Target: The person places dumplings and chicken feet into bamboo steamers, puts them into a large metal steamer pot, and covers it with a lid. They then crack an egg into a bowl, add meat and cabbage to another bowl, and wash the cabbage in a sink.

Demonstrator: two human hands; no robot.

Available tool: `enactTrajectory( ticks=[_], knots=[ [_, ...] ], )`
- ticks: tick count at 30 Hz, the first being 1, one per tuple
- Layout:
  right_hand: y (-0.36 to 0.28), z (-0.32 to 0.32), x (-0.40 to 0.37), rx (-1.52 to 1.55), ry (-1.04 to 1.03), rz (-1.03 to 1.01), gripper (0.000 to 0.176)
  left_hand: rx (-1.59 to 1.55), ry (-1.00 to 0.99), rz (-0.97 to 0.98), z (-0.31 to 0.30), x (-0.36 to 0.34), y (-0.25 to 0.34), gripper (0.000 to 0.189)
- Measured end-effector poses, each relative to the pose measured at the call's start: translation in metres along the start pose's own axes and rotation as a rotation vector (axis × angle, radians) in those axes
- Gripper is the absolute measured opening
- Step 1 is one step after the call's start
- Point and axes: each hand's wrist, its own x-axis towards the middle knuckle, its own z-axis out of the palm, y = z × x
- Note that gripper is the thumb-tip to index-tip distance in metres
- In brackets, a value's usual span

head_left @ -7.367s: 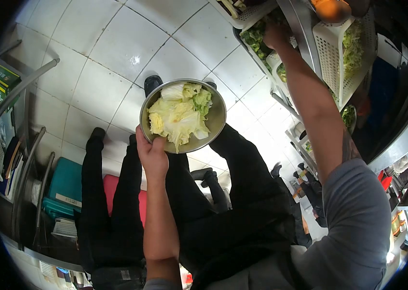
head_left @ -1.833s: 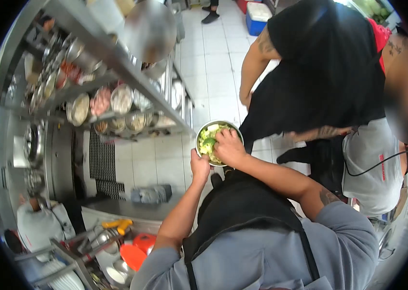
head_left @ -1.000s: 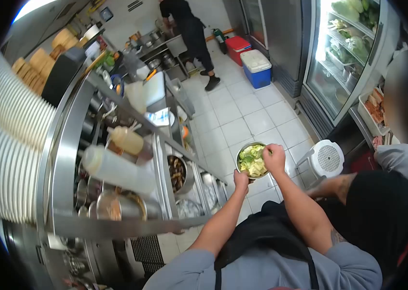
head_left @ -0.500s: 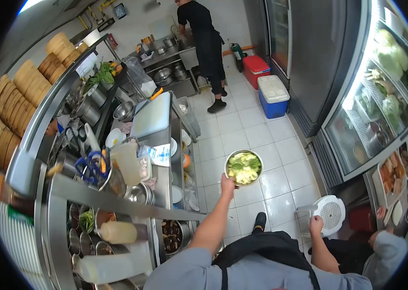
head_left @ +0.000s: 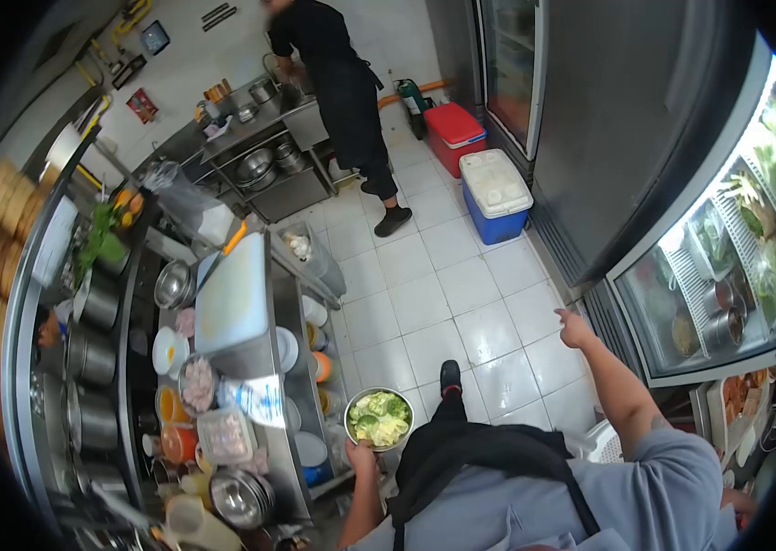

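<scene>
My left hand (head_left: 362,453) grips the rim of a round metal bowl (head_left: 380,444), low in front of me beside the counter. Chopped green vegetables (head_left: 379,415), which look like broccoli and pale leafy pieces, fill it. Out to the right, above the tiled floor, my right hand (head_left: 576,328) holds nothing; its index finger sticks out and the others are loosely bent. The lit glass-door fridge (head_left: 728,248) with vegetables on its shelves is the nearest thing to that hand. A white perforated stool (head_left: 604,445) shows partly behind my right arm.
On the left counter lie a cutting board (head_left: 232,294), a knife with an orange handle (head_left: 236,237), stacked metal bowls (head_left: 241,496) and food tubs. A co-worker in black (head_left: 328,101) stands at the back sink. A blue cooler (head_left: 495,197) and a red cooler (head_left: 454,138) line the right side.
The view has moved forward along the aisle. My left hand has brought the bowl closer to the counter and my body. My right hand has come away from the white stool and reached forward.
</scene>
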Motion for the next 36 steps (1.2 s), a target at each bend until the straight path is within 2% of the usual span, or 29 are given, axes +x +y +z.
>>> enactTrajectory(
  ticks=[3, 5, 8, 9, 11, 12, 14, 18, 19, 20, 23, 25, 28, 29, 30, 31, 33, 35, 36],
  knots=[
    [0.021, 0.005, 0.044, -0.146, -0.218, 0.092, 0.056, 0.064, 0.007, 0.002, 0.041, 0.055, 0.032, 0.036],
    [0.042, 0.013, 0.045, -0.123, -0.298, 0.327, 0.052, 0.084, -0.013, 0.007, 0.086, 0.089, 0.069, 0.035],
    [0.111, 0.045, 0.022, -0.152, -0.464, 0.298, 0.033, 0.047, -0.174, 0.017, 0.175, 0.153, 0.139, 0.036],
    [0.131, 0.057, 0.007, -0.188, -0.374, 0.246, 0.027, 0.109, -0.225, 0.073, 0.207, 0.179, 0.159, 0.035],
    [0.168, 0.076, 0.003, -0.061, -0.862, 0.820, 0.035, 0.098, -0.276, 0.090, 0.279, 0.220, 0.203, 0.034],
    [0.206, 0.094, -0.011, -0.026, -1.035, 0.814, 0.040, 0.076, -0.338, 0.109, 0.311, 0.244, 0.221, 0.032],
    [0.220, 0.094, -0.015, 0.622, -0.610, 1.204, 0.021, 0.002, -0.391, 0.099, 0.382, 0.271, 0.264, 0.032],
    [0.169, 0.072, 0.054, 0.240, -0.897, 1.116, 0.041, -0.105, -0.494, 0.030, 0.497, 0.314, 0.324, 0.034],
    [0.155, 0.048, 0.086, 0.211, -0.876, 0.686, 0.039, -0.101, -0.501, 0.021, 0.522, 0.325, 0.333, 0.034],
    [0.153, 0.043, 0.126, 0.156, -0.883, 0.590, 0.036, -0.092, -0.505, 0.008, 0.542, 0.335, 0.341, 0.034],
    [0.162, 0.040, 0.307, -0.105, -0.852, 0.376, 0.028, -0.057, -0.483, -0.020, 0.606, 0.365, 0.370, 0.033],
    [0.161, 0.041, 0.448, -0.330, -0.743, 0.167, 0.026, -0.034, -0.476, -0.022, 0.633, 0.385, 0.386, 0.032],
    [0.127, 0.043, 0.658, -0.593, -0.550, -0.039, 0.027, -0.009, -0.446, -0.030, 0.665, 0.414, 0.417, 0.032],
    [0.132, 0.066, 0.730, -0.552, -0.432, -0.080, 0.032, -0.001, -0.438, -0.025, 0.680, 0.428, 0.431, 0.032],
    [0.035, -0.002, 0.759, -0.113, -0.172, 0.169, 0.031, -0.017, -0.406, -0.028, 0.693, 0.444, 0.437, 0.032],
    [-0.035, -0.043, 0.800, -0.065, -0.127, 0.064, 0.035, -0.008, -0.414, -0.026, 0.707, 0.463, 0.446, 0.032],
    [-0.109, -0.073, 0.876, 0.117, -0.117, 0.059, 0.039, 0.017, -0.429, -0.031, 0.733, 0.502, 0.459, 0.033],
    [-0.165, -0.101, 0.921, 0.220, -0.168, 0.000, 0.038, -0.007, -0.410, -0.023, 0.763, 0.551, 0.464, 0.031],
    [-0.173, -0.103, 0.938, 0.147, -0.165, -0.013, 0.037, 0.001, -0.432, -0.022, 0.781, 0.567, 0.479, 0.030]
  ],
)
